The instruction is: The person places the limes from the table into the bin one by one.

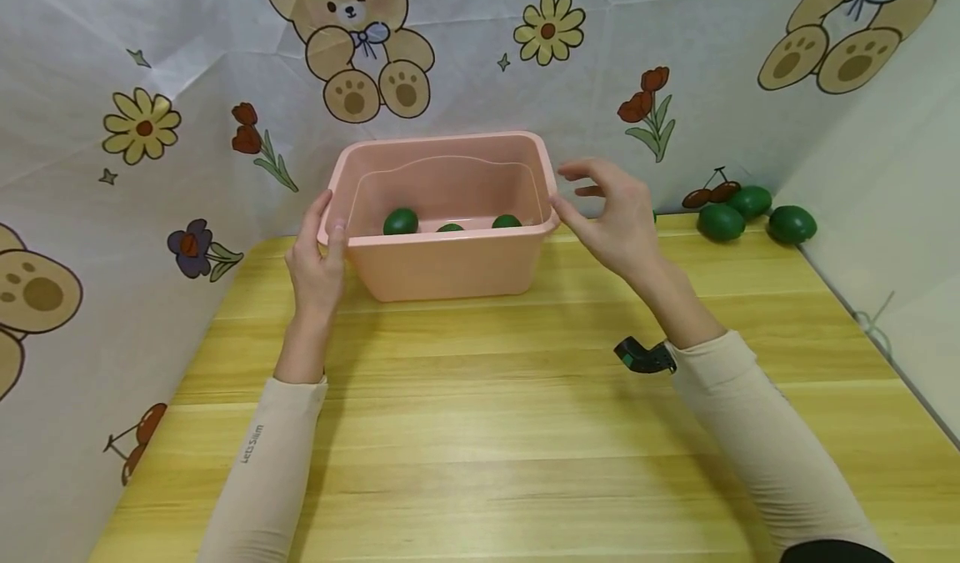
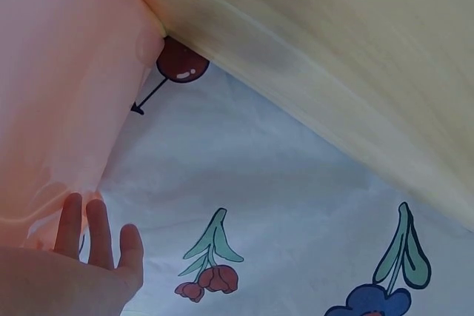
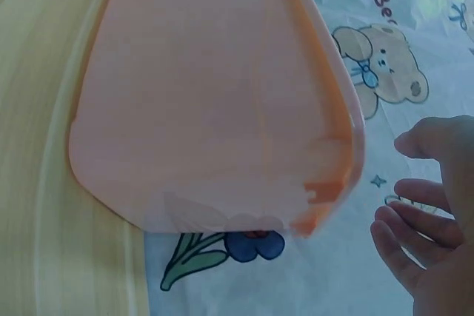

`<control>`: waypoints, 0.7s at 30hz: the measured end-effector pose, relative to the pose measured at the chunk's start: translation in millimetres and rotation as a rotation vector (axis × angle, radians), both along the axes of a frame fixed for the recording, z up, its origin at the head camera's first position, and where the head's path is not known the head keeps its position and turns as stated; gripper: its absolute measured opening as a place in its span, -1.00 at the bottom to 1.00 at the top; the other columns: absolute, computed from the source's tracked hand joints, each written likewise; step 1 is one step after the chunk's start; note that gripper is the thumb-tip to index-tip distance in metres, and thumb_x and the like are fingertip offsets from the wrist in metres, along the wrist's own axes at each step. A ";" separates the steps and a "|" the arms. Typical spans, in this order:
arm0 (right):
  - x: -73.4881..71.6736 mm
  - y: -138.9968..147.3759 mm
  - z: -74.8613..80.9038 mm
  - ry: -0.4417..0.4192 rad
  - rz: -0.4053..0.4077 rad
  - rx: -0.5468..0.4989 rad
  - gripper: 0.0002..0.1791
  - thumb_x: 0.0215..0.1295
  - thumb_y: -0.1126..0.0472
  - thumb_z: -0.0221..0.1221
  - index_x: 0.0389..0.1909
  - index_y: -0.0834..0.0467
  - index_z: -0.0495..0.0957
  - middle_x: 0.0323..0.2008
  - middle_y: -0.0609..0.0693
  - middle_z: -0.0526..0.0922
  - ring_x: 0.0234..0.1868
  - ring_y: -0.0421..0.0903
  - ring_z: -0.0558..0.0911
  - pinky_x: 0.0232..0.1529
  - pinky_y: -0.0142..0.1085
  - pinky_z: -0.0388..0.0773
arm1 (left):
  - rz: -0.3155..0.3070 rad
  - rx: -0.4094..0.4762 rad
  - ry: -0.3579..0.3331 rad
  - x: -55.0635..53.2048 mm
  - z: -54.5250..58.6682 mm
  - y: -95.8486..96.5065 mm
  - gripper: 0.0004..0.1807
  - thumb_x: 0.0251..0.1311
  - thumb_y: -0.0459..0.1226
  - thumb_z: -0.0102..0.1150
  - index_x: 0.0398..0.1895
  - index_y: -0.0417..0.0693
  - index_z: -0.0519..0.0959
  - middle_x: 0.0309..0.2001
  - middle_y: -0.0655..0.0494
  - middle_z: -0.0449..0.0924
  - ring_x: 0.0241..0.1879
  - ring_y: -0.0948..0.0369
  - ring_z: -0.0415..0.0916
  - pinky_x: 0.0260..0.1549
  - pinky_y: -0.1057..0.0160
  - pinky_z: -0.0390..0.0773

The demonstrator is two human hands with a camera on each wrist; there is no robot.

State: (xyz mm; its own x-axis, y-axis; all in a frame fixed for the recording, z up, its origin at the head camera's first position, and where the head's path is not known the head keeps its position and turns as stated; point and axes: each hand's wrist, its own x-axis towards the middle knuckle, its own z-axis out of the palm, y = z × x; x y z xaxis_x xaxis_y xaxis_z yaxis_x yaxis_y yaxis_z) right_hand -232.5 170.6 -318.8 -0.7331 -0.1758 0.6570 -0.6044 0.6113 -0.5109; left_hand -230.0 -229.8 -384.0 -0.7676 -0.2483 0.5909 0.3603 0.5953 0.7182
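A pink plastic bin [image 1: 450, 267] stands on the wooden table, its mouth facing up. Three smooth dark green oval objects show inside it, one at the left [image 1: 401, 221], one low in the middle [image 1: 450, 228] and one at the right [image 1: 507, 221]; the front wall partly hides them. My left hand [image 1: 317, 267] holds the bin's left rim, thumb on the inner side and fingers outside. Beside the right rim is my right hand [image 1: 618, 217], fingers loosely bent around nothing. The right wrist view shows a gap between this hand [image 3: 433, 220] and the bin [image 3: 215, 109].
Several more green oval objects [image 1: 721, 223] lie at the table's back right corner. One is mostly hidden behind my right hand. A white cloth [image 1: 480, 87] printed with bears and flowers hangs behind. A white wall [image 1: 892, 213] borders the right side.
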 end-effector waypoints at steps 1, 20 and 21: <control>-0.9 3.2 -0.1 -0.002 -0.016 -0.002 -0.62 0.36 0.21 0.38 0.16 0.22 0.67 0.13 0.10 0.74 0.08 0.06 0.74 0.14 -0.14 0.70 | -0.001 -0.001 0.002 -0.4 -0.3 0.0 -0.40 0.46 0.06 0.04 0.50 0.15 0.48 0.42 0.10 0.56 0.34 0.00 0.57 0.32 -0.16 0.53; -24.3 71.5 -28.5 -0.176 -0.223 -0.060 -0.65 0.45 0.22 0.26 0.19 0.22 0.66 0.13 0.20 0.72 0.16 0.17 0.69 0.18 0.13 0.62 | 0.018 0.017 -0.005 -0.8 -0.5 0.4 -0.41 0.45 0.06 0.03 0.49 0.20 0.50 0.40 0.10 0.58 0.31 0.01 0.59 0.30 -0.14 0.54; -26.1 74.5 -31.1 -0.185 -0.232 -0.058 -0.65 0.45 0.22 0.26 0.19 0.22 0.66 0.13 0.21 0.72 0.16 0.18 0.69 0.18 0.14 0.62 | 0.015 0.015 -0.003 -1.0 -0.5 0.3 -0.41 0.45 0.06 0.03 0.49 0.19 0.49 0.40 0.09 0.58 0.30 0.01 0.59 0.29 -0.15 0.54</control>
